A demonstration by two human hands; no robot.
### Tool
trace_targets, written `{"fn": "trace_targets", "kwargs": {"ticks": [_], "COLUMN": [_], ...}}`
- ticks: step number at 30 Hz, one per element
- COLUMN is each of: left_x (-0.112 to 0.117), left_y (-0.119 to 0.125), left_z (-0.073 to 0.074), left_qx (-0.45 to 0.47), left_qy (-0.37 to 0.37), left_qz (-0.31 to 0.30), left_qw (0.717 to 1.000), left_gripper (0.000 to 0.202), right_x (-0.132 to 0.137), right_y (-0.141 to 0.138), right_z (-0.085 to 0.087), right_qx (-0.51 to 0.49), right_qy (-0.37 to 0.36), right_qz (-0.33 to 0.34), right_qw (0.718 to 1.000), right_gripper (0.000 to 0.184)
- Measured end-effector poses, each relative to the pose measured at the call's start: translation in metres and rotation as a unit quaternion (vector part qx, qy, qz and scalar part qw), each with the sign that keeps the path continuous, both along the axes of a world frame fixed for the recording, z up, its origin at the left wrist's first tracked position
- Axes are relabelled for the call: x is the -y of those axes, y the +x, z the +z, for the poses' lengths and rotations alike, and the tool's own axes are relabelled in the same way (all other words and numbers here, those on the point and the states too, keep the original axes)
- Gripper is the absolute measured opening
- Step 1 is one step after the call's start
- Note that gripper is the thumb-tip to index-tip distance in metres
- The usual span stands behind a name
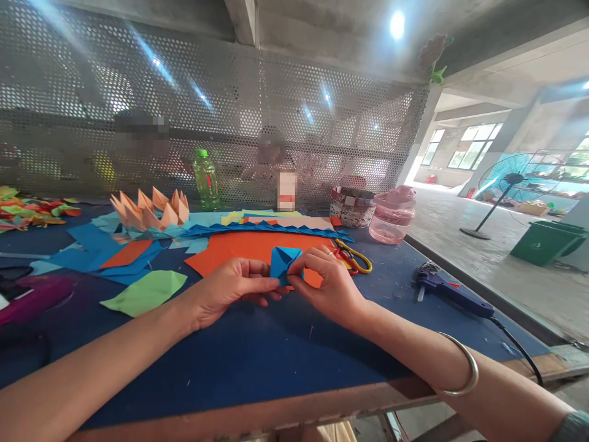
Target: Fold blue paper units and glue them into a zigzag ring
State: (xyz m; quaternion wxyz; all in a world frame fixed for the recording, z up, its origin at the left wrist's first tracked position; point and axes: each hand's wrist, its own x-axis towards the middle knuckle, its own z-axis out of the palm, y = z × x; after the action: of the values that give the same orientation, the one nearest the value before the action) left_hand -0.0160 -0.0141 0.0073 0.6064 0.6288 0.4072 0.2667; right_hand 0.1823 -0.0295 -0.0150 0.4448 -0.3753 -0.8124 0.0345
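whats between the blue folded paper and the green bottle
Head view: from the folded blue paper to the green bottle: orange paper, a blue zigzag strip, pale blue paper.

A paper-craft workshop: a blue workbench (257, 350) with hot glue gun (453, 291), scissors (352, 258) and coloured paper (239, 248).

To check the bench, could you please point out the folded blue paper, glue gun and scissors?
Folded blue paper (281, 261): head view, on its top flap.
Glue gun (453, 294): head view, on its blue body.
Scissors (361, 263): head view, on the yellow handle.
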Motion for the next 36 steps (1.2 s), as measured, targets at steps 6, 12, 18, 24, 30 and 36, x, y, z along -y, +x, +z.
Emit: {"fn": "trace_targets", "kwargs": {"ticks": [6, 12, 18, 24, 30, 36], "left_x": [-0.001, -0.003, 0.0, 0.005, 0.005, 0.005], "left_y": [0.001, 0.0, 0.003, 0.009, 0.009, 0.008], "left_z": [-0.001, -0.006, -0.007, -0.009, -0.01, -0.008], "left_qx": [-0.026, -0.011, 0.064, 0.12, 0.114, 0.104], "left_qy": [0.007, 0.025, -0.013, -0.027, -0.042, -0.066], "left_qz": [0.006, 0.035, 0.041, 0.033, 0.038, 0.046], "left_qw": [1.0, 0.999, 0.997, 0.992, 0.992, 0.991], "left_gripper": [0.017, 0.016, 0.016, 0.017, 0.019, 0.014], "right_x": [0.001, 0.001, 0.001, 0.002, 0.003, 0.003], "right_y": [-0.001, -0.003, -0.002, -0.002, -0.003, -0.003], "right_z": [-0.001, -0.002, -0.002, -0.002, -0.002, -0.003], "right_qx": [-0.015, -0.021, -0.044, -0.061, -0.07, -0.062], "right_qy": [-0.02, -0.029, -0.02, -0.016, -0.027, -0.019], "right_qz": [0.0, 0.006, 0.005, -0.01, -0.002, -0.006], "right_qw": [1.0, 0.999, 0.999, 0.998, 0.997, 0.998], "right_gripper": [0.008, 0.007, 0.007, 0.006, 0.005, 0.004]}}
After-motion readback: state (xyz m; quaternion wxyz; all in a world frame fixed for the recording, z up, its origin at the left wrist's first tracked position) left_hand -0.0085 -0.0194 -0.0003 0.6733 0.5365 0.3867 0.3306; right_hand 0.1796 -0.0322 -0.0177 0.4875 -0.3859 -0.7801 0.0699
